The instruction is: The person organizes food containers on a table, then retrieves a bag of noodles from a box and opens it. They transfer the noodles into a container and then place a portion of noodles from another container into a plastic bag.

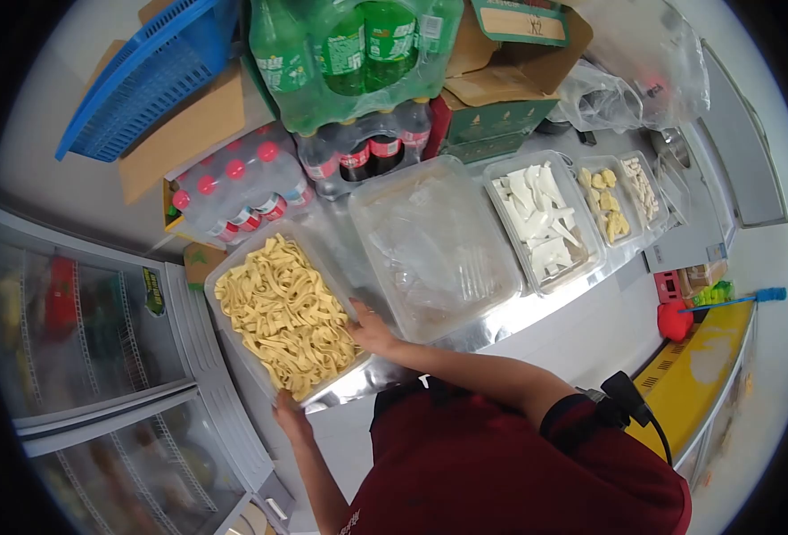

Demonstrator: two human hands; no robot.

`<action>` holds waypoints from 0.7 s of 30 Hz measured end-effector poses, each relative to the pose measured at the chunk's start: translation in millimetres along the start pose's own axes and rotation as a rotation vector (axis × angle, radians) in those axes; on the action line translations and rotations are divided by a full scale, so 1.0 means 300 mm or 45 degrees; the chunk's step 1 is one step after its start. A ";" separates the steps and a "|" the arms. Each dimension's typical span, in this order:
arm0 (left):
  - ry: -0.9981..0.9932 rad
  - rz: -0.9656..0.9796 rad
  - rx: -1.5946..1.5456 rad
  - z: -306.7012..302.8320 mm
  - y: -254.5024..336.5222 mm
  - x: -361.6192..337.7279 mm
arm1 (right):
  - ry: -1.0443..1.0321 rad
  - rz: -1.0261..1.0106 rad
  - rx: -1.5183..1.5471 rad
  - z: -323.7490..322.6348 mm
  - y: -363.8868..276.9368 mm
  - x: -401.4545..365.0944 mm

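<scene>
There are five clear rectangular plastic containers [434, 250], one blue perforated plastic basket [149, 80] and two large glass refrigerator doors [95, 312].

We list, around the middle tub [434, 254]: narrow passage left, over steel counter [335, 234]; obstacles, cola pack [372, 153] behind, white-strip tray [545, 287] close right.

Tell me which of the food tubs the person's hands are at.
The leftmost tub, the only one heaped with yellow noodle-like strips: the left hand and right hand are at its rim.
</scene>
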State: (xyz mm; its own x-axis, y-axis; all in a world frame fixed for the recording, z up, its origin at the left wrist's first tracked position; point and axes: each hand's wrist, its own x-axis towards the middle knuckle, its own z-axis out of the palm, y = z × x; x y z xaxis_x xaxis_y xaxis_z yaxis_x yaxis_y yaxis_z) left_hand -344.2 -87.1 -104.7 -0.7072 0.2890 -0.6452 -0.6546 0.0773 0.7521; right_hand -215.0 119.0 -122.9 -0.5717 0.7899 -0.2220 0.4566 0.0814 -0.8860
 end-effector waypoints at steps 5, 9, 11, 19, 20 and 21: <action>-0.093 0.152 0.004 0.000 0.052 0.016 | -0.351 -0.273 -0.238 -0.284 -0.157 -0.130; -0.018 0.222 0.161 -0.040 0.065 0.070 | 0.322 -0.456 -0.386 -0.637 -0.164 -0.150; 0.020 0.236 0.215 -0.055 0.060 0.103 | 0.574 -0.338 -0.740 -0.803 -0.031 -0.109; 0.352 0.581 0.260 0.041 0.019 -0.061 | 0.632 -0.104 -0.498 -0.932 0.124 -0.101; 0.459 0.783 0.417 0.088 0.002 -0.140 | 0.622 -0.120 -0.488 -0.946 0.125 -0.092; 0.564 0.980 0.583 0.147 -0.011 -0.226 | 0.358 0.016 -0.535 -0.960 0.130 -0.092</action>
State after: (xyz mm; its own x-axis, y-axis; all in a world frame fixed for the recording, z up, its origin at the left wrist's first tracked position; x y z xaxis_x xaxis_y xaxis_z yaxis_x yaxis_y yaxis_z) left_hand -282.4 -64.7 -57.3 -0.9922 0.0405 0.1177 0.1240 0.4061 0.9054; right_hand 14.9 275.5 -34.0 -0.3850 0.9208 -0.0621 0.7303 0.2628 -0.6305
